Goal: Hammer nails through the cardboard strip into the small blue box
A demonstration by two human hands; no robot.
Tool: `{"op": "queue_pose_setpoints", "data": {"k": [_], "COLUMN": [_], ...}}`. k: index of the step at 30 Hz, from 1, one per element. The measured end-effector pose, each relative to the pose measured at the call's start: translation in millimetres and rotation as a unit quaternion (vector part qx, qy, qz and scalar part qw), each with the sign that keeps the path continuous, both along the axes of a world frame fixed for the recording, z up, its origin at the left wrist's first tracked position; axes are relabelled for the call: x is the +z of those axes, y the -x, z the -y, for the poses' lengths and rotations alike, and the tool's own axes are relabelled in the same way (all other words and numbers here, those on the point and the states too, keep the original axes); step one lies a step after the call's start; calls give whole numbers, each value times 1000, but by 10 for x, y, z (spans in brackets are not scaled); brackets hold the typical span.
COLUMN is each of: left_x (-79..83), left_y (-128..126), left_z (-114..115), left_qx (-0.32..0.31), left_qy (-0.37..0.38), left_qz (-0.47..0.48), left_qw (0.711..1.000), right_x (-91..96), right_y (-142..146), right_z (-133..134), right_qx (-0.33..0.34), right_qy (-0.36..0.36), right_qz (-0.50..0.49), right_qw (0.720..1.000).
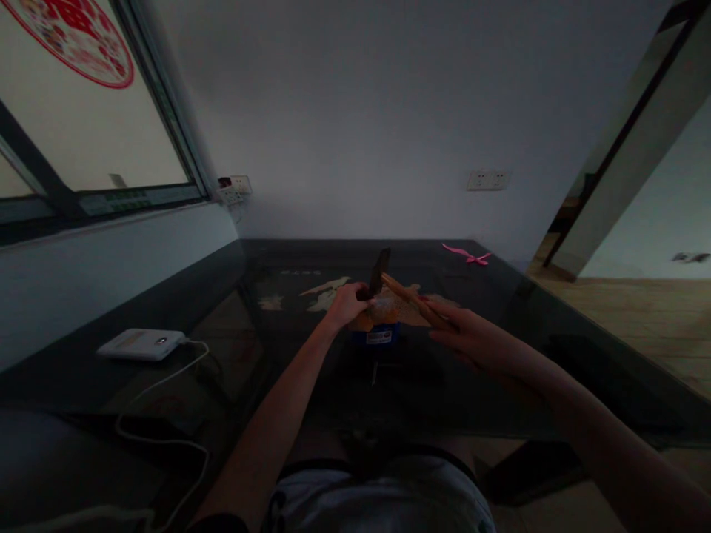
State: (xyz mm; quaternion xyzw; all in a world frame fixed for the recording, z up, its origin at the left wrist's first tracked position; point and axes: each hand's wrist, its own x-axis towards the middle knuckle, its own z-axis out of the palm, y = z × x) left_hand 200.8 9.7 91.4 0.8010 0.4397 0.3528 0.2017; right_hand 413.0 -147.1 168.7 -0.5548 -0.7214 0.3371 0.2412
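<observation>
A hammer with a dark metal head [380, 269] and a brown wooden handle [411, 297] is held between my two hands over the table. My right hand [469, 334] is closed on the handle's near end. Fingers of my left hand [348, 303] pinch the lower end of the dark head. Beneath it stands a small blue container [380, 336] with a pale label. A crumpled tan and orange sheet-like material [414, 314] covers its top and spreads sideways; its kind is unclear in the dim light.
The dark glossy table [311, 370] carries a white power bank [141, 344] with a white cable [161, 381] at left. A pink ribbon [469, 256] lies at the back right. Pale scraps [325, 292] lie beyond my left hand. A wall with sockets [489, 180] stands behind.
</observation>
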Motion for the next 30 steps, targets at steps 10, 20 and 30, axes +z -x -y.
{"op": "queue_pose_setpoints", "data": {"k": [10,20,30], "left_x": [35,-63,339], "left_y": [-4,27,306], "left_z": [29,-69,547], "left_qx": [-1,-107,-2], "left_qy": [-5,-9,-203], "left_qz": [4,89,184], "left_qw": [1000,990,962], "right_x": [-68,-207,-966], "right_y": [-23,-136,-380], "right_z": [4,361,940], "right_qx": [-3,-89,-214], "right_qy": [9,-24,24], "right_qz": [-32,-223,-327], "right_qw": [999,970,920]}}
